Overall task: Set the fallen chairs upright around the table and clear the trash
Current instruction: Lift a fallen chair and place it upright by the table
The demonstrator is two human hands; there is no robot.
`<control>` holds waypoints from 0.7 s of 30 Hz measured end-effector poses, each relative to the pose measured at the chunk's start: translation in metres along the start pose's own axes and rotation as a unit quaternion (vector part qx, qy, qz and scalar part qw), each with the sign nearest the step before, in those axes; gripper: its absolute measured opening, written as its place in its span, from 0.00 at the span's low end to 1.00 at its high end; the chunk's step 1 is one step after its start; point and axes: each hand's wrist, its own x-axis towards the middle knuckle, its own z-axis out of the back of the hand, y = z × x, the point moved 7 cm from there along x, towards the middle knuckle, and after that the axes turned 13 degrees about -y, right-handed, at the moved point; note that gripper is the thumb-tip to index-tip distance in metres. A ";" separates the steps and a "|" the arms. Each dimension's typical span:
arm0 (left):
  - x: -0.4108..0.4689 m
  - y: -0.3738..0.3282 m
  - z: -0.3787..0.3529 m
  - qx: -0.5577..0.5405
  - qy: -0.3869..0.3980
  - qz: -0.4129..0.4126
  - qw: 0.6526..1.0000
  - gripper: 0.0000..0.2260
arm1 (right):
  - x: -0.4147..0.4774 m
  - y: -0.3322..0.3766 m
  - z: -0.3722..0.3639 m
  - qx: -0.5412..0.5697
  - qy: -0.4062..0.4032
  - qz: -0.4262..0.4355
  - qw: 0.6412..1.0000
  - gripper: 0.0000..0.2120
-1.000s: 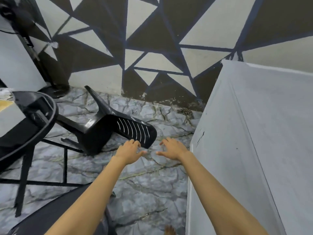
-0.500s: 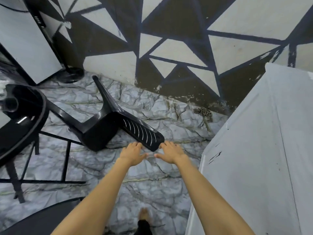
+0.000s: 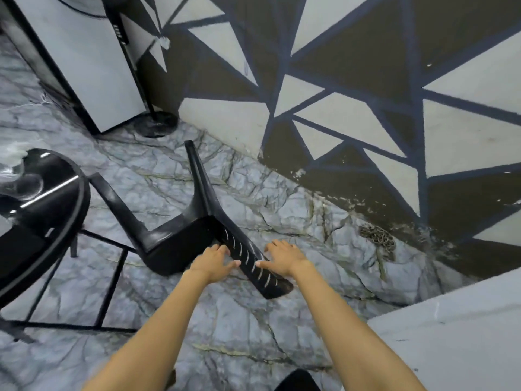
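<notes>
A black plastic chair [image 3: 174,244] lies tipped on the marble floor, legs pointing up and left, its slotted backrest [image 3: 253,266] toward me. My left hand [image 3: 214,261] touches the backrest's left edge, and my right hand [image 3: 282,258] touches its right edge. On both hands the fingers are spread and fairly straight, with the thumbs against the backrest. The round black table [image 3: 81,193] stands at the left, and something clear and crumpled [image 3: 25,182] lies on it.
A brownish clump [image 3: 377,238] lies on the floor by the painted wall. A fan's round base [image 3: 156,125] and a white panel [image 3: 84,66] stand at the back left. A white surface [image 3: 451,334] fills the lower right.
I have leaned in closer. Both hands moved forward from just short of the chair and now touch the two sides of its backrest. The chair itself has not moved.
</notes>
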 end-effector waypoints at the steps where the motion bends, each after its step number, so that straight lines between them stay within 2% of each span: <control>1: 0.010 0.006 0.003 -0.008 -0.003 0.016 1.000 0.25 | 0.018 0.003 0.006 0.002 0.003 0.016 1.000 0.30; 5: 0.047 0.030 0.018 -0.051 -0.042 0.102 0.993 0.25 | 0.090 0.020 0.027 -0.020 0.017 0.116 0.993 0.30; 9: 0.063 0.043 0.027 -0.108 -0.094 0.214 0.966 0.25 | 0.144 0.042 0.045 -0.055 0.040 0.241 0.968 0.29; 14: 0.051 0.026 0.022 -0.164 -0.152 0.345 0.912 0.26 | 0.170 0.064 0.055 -0.121 0.074 0.395 0.908 0.29; 21: 0.016 -0.004 -0.015 -0.229 -0.190 0.474 0.828 0.28 | 0.165 0.079 0.027 -0.195 0.124 0.528 0.818 0.30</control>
